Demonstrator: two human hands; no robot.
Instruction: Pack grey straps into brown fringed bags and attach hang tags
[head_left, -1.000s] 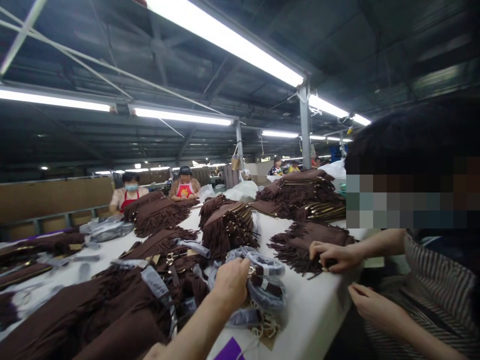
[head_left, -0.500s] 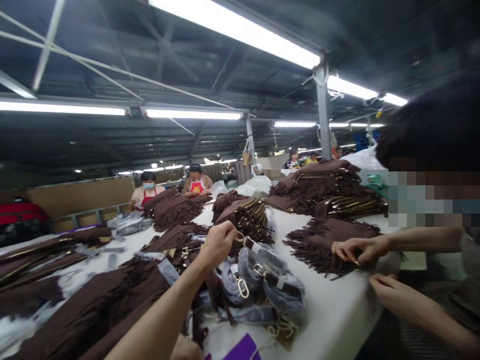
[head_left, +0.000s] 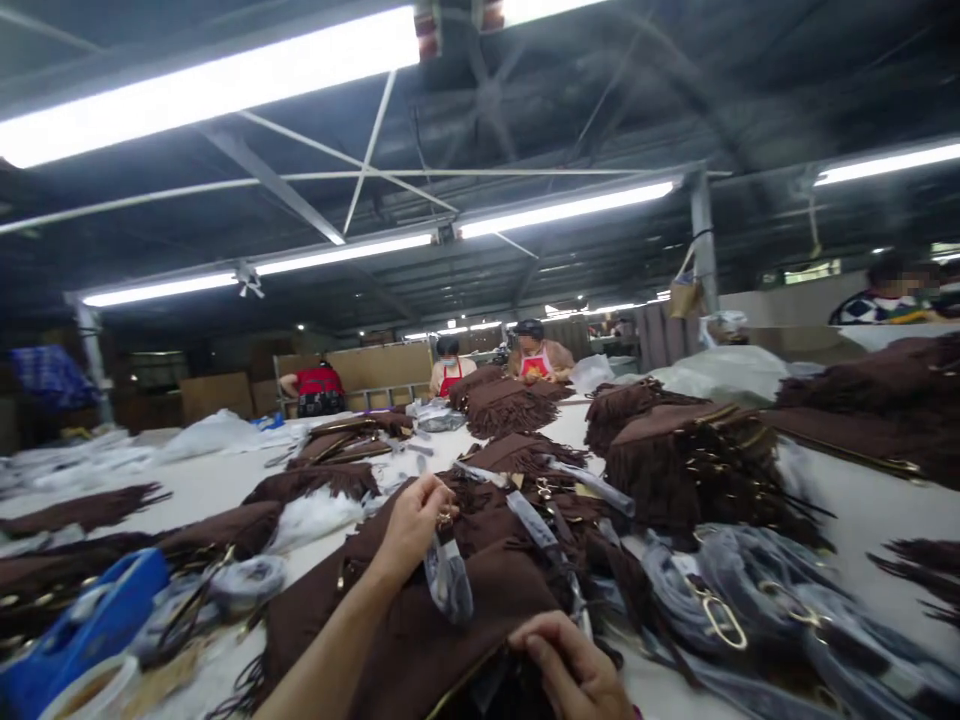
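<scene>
My left hand [head_left: 411, 520] is stretched out over the table, its fingers pinched on a metal ring at the top of a plastic-wrapped strap [head_left: 448, 578] that hangs down from it. Under the strap lies a dark brown fringed bag [head_left: 420, 630]. My right hand [head_left: 574, 670] sits at the bottom edge of the view, fingers curled on the near edge of that bag. A heap of more plastic-wrapped straps with gold clasps [head_left: 720, 600] lies just right of both hands.
Piles of brown fringed bags [head_left: 675, 450] cover the long white table [head_left: 202, 480]. A blue object [head_left: 90, 620] and a small bowl [head_left: 90, 690] sit at the near left. Several workers, two in red aprons [head_left: 534, 362], are at the far end.
The view has swung left, so the co-worker on the right is out of sight. My left hand has carried one wrapped strap from the heap across to above the brown bag; my right hand has come into view.
</scene>
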